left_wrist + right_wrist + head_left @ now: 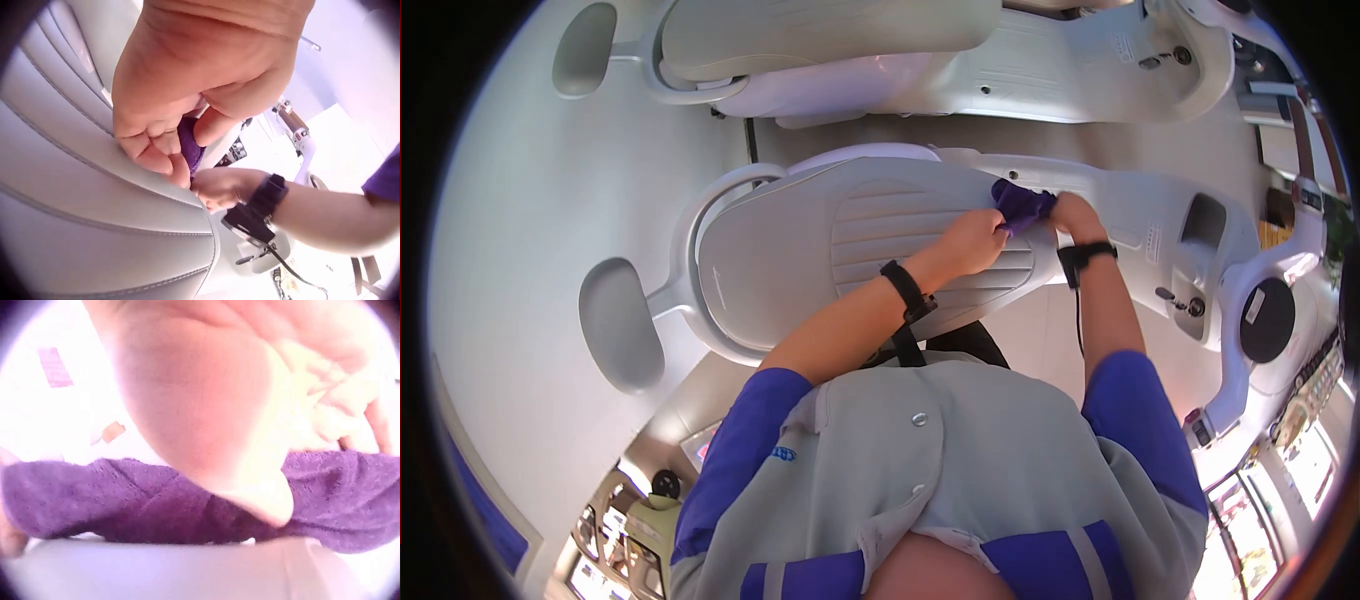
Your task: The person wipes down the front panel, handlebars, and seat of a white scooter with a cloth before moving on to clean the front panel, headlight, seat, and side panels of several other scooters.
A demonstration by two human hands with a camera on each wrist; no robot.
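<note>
Two hands meet on our purple cloth point(1022, 205) at the front end of the scooter seat point(820, 250): our left hand point(972, 240) pinches one edge, our right hand point(1077, 214) grips the other.

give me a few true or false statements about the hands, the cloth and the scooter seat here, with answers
1. Both hands, left hand and right hand, hold the purple cloth. True.
2. The cloth is green. False: it is purple.
3. The cloth is at the front end of the ribbed scooter seat. True.
4. The person's wrists are bare. False: each carries a black strap.
5. The left hand rests on the handlebar. False: it is at the seat, pinching the cloth.
</note>
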